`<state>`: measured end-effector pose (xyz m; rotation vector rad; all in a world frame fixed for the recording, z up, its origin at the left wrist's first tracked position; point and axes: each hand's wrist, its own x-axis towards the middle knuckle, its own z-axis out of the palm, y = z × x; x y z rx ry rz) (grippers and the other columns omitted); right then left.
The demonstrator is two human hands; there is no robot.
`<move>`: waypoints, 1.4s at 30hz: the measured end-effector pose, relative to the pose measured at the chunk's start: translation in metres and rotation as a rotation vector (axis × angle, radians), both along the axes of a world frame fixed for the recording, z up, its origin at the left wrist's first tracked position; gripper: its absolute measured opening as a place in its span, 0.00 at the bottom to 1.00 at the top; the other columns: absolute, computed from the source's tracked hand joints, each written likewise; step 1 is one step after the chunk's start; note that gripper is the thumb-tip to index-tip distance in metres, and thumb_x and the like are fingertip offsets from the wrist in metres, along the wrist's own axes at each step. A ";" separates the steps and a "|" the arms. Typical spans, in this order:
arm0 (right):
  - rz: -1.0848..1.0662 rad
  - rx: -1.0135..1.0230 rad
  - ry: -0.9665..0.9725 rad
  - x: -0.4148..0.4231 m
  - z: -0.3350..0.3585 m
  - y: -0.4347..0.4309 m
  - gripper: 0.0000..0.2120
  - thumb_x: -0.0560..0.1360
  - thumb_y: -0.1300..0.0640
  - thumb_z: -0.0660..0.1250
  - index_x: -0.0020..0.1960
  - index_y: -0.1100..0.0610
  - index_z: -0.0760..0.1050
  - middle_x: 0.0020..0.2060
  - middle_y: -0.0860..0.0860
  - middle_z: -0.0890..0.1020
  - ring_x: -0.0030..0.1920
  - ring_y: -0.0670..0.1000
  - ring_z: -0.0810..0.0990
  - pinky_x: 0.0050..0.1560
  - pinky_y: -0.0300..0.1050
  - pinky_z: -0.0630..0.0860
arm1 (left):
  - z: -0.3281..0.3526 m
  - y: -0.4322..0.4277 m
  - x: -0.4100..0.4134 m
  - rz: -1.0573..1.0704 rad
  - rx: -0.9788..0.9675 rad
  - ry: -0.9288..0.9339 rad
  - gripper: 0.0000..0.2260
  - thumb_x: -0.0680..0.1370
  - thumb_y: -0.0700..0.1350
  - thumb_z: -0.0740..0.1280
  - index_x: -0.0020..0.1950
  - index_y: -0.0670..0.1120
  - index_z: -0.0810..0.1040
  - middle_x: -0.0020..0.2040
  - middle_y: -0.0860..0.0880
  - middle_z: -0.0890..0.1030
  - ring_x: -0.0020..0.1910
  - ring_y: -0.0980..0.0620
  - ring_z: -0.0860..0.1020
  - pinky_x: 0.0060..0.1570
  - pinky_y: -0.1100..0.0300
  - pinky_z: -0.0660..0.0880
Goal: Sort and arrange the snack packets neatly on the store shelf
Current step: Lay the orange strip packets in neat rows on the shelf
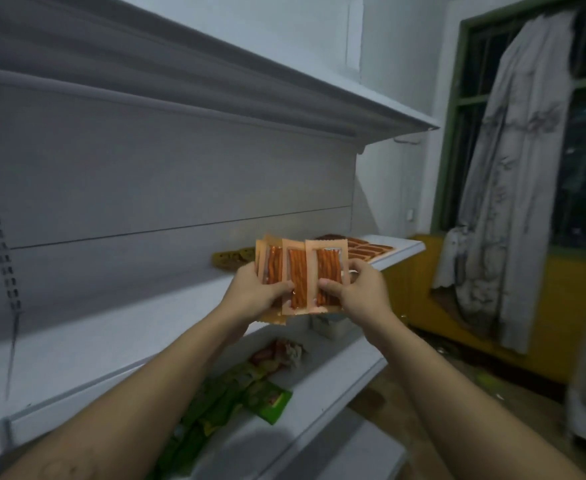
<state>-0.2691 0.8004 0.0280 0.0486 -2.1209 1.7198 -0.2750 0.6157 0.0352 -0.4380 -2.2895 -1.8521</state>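
Observation:
A fan of several orange snack packets (297, 271) with clear windows showing red-orange sticks is held up in front of the middle shelf (118, 337). My left hand (255, 294) grips the left part of the fan, thumb across the front. My right hand (355, 289) pinches the rightmost packet (327, 268) between thumb and fingers. More orange packets (367, 251) lie flat in rows at the shelf's far right end. A small yellow-brown packet pile (232, 258) sits behind the fan against the back panel.
Green packets (236, 393) and a reddish mixed pile (277, 353) lie on the lower shelf (319, 403). An upper shelf (284, 98) overhangs. To the right are a green-framed window, a white curtain (513, 188) and a yellow wall.

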 end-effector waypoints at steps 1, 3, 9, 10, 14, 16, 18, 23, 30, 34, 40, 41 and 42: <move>-0.041 -0.005 -0.011 0.001 -0.007 0.014 0.12 0.73 0.58 0.75 0.53 0.51 0.76 0.48 0.49 0.84 0.49 0.49 0.84 0.53 0.52 0.82 | -0.002 0.009 -0.004 -0.003 -0.031 0.013 0.11 0.75 0.40 0.73 0.52 0.55 0.78 0.51 0.52 0.84 0.50 0.53 0.83 0.52 0.54 0.81; -0.099 -0.029 -0.054 0.004 -0.020 0.042 0.12 0.74 0.57 0.74 0.55 0.50 0.76 0.50 0.48 0.83 0.51 0.49 0.83 0.53 0.51 0.82 | -0.005 0.026 -0.012 -0.024 -0.085 0.036 0.12 0.74 0.41 0.74 0.50 0.56 0.78 0.49 0.54 0.84 0.49 0.55 0.83 0.49 0.59 0.80; -0.172 -0.065 -0.122 0.001 -0.036 0.093 0.15 0.74 0.54 0.74 0.59 0.53 0.77 0.51 0.49 0.83 0.53 0.50 0.83 0.56 0.54 0.81 | -0.012 0.072 -0.052 -0.083 -0.060 -0.020 0.12 0.74 0.43 0.75 0.53 0.54 0.78 0.48 0.56 0.83 0.49 0.56 0.82 0.52 0.57 0.79; -0.160 -0.067 -0.126 -0.002 -0.035 0.099 0.15 0.74 0.55 0.73 0.60 0.54 0.77 0.51 0.49 0.83 0.53 0.51 0.83 0.56 0.55 0.81 | -0.014 0.080 -0.060 -0.093 -0.048 -0.022 0.11 0.74 0.43 0.75 0.51 0.55 0.78 0.47 0.56 0.83 0.48 0.57 0.82 0.50 0.58 0.79; -0.153 -0.076 -0.107 -0.025 -0.027 0.130 0.15 0.75 0.57 0.73 0.60 0.57 0.77 0.51 0.52 0.85 0.52 0.51 0.84 0.55 0.55 0.81 | -0.022 0.115 -0.094 -0.143 -0.016 -0.026 0.10 0.74 0.44 0.75 0.49 0.56 0.77 0.46 0.56 0.83 0.46 0.57 0.82 0.46 0.60 0.79; -0.155 -0.104 -0.108 -0.045 -0.022 0.145 0.13 0.74 0.58 0.73 0.58 0.57 0.78 0.49 0.52 0.85 0.49 0.51 0.85 0.53 0.52 0.82 | -0.026 0.132 -0.113 -0.170 -0.003 -0.027 0.10 0.74 0.43 0.75 0.47 0.56 0.77 0.47 0.56 0.83 0.47 0.57 0.82 0.48 0.59 0.79; -0.140 -0.114 -0.116 -0.070 -0.015 0.156 0.12 0.74 0.58 0.74 0.56 0.57 0.78 0.48 0.52 0.86 0.47 0.50 0.86 0.49 0.49 0.83 | -0.024 0.145 -0.133 -0.184 0.000 -0.021 0.10 0.75 0.43 0.74 0.47 0.57 0.77 0.47 0.56 0.83 0.47 0.58 0.82 0.48 0.60 0.78; -0.118 -0.116 -0.140 -0.144 -0.008 0.177 0.11 0.74 0.60 0.73 0.55 0.60 0.78 0.47 0.53 0.86 0.45 0.51 0.86 0.39 0.42 0.82 | -0.009 0.175 -0.194 -0.250 0.016 0.025 0.12 0.74 0.42 0.75 0.52 0.56 0.79 0.49 0.54 0.85 0.48 0.55 0.84 0.47 0.58 0.80; -0.147 0.085 -0.147 -0.239 0.006 0.214 0.09 0.74 0.54 0.74 0.51 0.57 0.79 0.44 0.51 0.85 0.41 0.49 0.84 0.32 0.37 0.76 | 0.014 0.202 -0.283 -0.182 -0.038 0.054 0.10 0.73 0.40 0.75 0.47 0.53 0.78 0.44 0.56 0.84 0.39 0.62 0.83 0.35 0.68 0.76; -0.199 0.140 -0.162 -0.278 0.008 0.249 0.05 0.76 0.57 0.71 0.49 0.57 0.79 0.44 0.53 0.85 0.43 0.51 0.84 0.35 0.40 0.76 | 0.016 0.210 -0.318 -0.108 0.025 0.001 0.08 0.74 0.40 0.74 0.46 0.52 0.79 0.37 0.55 0.84 0.34 0.60 0.83 0.27 0.70 0.75; -0.210 0.156 -0.183 -0.334 0.011 0.311 0.07 0.78 0.56 0.69 0.52 0.59 0.81 0.42 0.54 0.86 0.42 0.52 0.86 0.42 0.46 0.82 | 0.009 0.231 -0.361 0.006 0.018 -0.056 0.08 0.76 0.41 0.73 0.45 0.52 0.77 0.38 0.55 0.83 0.32 0.60 0.83 0.29 0.67 0.74; -0.202 0.178 -0.194 -0.346 0.010 0.320 0.08 0.78 0.56 0.70 0.53 0.60 0.81 0.42 0.53 0.86 0.42 0.52 0.86 0.43 0.47 0.83 | 0.006 0.236 -0.368 0.022 0.010 -0.066 0.08 0.75 0.41 0.73 0.45 0.52 0.77 0.39 0.54 0.83 0.32 0.59 0.83 0.31 0.65 0.74; -0.193 0.205 -0.204 -0.360 0.008 0.329 0.08 0.78 0.55 0.70 0.54 0.59 0.80 0.42 0.53 0.86 0.42 0.51 0.85 0.43 0.47 0.82 | 0.003 0.241 -0.375 0.039 0.001 -0.078 0.08 0.75 0.40 0.73 0.45 0.52 0.77 0.41 0.53 0.84 0.35 0.57 0.84 0.34 0.63 0.75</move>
